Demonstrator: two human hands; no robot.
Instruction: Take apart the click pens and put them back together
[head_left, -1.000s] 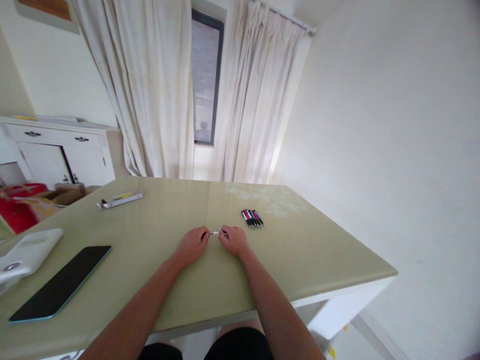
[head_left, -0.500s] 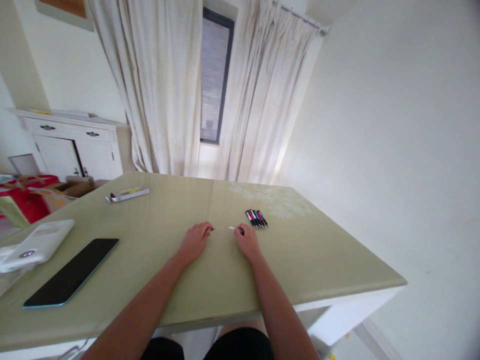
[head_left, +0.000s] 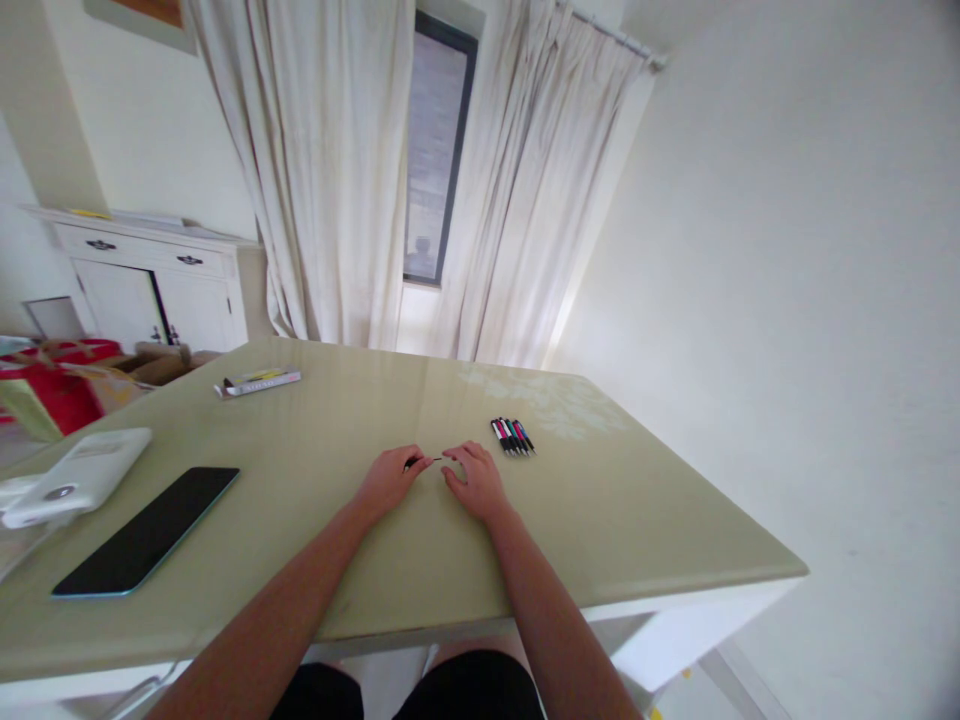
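My left hand (head_left: 391, 474) rests on the table and pinches a thin dark pen piece (head_left: 410, 463), whose narrow tip points right, toward the other hand. Just across a small gap is my right hand (head_left: 477, 480), its thumb and fingers apart and curved around that tip. Nothing shows between the right fingers; the palm is hidden. Several pens (head_left: 513, 437) with black, white, pink and green parts lie side by side beyond the right hand.
A dark-screened tablet or phone (head_left: 150, 530) and a white device (head_left: 90, 470) lie on the left of the pale green table (head_left: 600, 520). A narrow pen box (head_left: 259, 383) sits at the far left. A wall stands to the right.
My right hand has opened and shifted left, closer to the left hand. The white piece it held is out of sight. More of the dark piece shows in my left hand.
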